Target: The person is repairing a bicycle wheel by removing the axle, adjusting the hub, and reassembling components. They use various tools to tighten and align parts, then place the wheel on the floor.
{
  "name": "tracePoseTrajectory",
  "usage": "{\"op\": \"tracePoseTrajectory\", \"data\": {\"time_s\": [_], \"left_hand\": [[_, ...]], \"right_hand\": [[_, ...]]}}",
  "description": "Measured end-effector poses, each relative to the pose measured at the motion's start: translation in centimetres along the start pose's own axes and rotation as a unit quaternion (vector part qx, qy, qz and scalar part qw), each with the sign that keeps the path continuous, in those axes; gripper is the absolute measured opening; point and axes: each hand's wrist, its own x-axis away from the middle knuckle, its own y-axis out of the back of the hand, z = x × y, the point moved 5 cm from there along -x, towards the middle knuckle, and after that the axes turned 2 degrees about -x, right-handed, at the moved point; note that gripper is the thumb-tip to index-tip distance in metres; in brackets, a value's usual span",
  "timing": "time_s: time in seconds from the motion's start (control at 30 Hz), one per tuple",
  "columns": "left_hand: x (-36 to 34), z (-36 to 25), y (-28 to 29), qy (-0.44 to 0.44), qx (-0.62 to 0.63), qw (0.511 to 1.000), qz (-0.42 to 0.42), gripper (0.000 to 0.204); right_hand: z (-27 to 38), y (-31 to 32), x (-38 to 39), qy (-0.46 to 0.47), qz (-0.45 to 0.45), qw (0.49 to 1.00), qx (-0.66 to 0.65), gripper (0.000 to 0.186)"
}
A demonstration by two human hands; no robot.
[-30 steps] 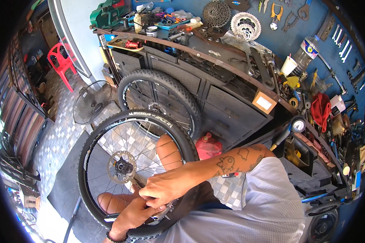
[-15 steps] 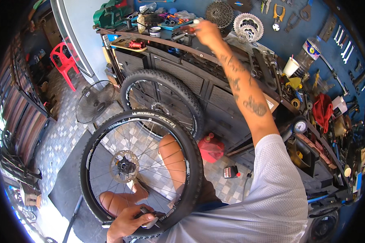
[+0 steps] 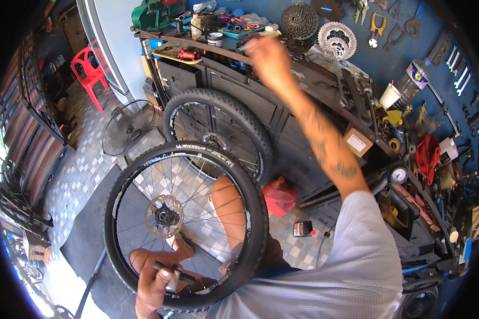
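Observation:
A bicycle wheel with a black knobby tyre [image 3: 257, 228] leans tilted before my legs. It carries a silver disc brake rotor [image 3: 164, 217] around its hub. My left hand [image 3: 153, 290] is closed on a small black-and-silver tool [image 3: 173, 277] beside the wheel's lower rim; its exact kind is unclear. Stretched far out, my right hand [image 3: 270, 57] is over the front edge of the cluttered workbench [image 3: 316, 80]. Motion blurs its fingers, and a dark reddish patch near them cannot be made out.
A second wheel [image 3: 253, 135] leans against the dark cabinet. On the floor stand a red jug [image 3: 280, 195], a small black bottle [image 3: 303, 228], a fan [image 3: 127, 127] and a red chair [image 3: 89, 74]. Tools and sprockets [image 3: 337, 41] hang on the blue wall.
My right hand has come slightly back toward me over the bench edge. The left hand has shifted a little left with the small tool, which is turned differently. The view has shifted slightly.

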Motion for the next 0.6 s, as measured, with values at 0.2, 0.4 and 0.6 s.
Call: {"op": "tracePoseTrajectory", "data": {"time_s": [0.2, 0.4, 0.6], "left_hand": [[-2.9, -3.1, -1.0, -0.058, -0.058, 0.995, -0.059, 0.069], [-3.1, -1.8, 1.1, -0.097, -0.185, 0.970, -0.121, 0.079], [2.4, -4.2, 12.8, -0.172, 0.252, 0.850, -0.430, 0.065]], "right_hand": [[24.1, -9.8, 28.2, -0.269, 0.582, 0.565, -0.520, 0.067], [26.4, -9.7, 29.4, -0.504, 0.458, 0.501, -0.533, 0.073], [19.1, -2.8, 22.6, -0.379, 0.227, 0.685, -0.579, 0.082]]}}
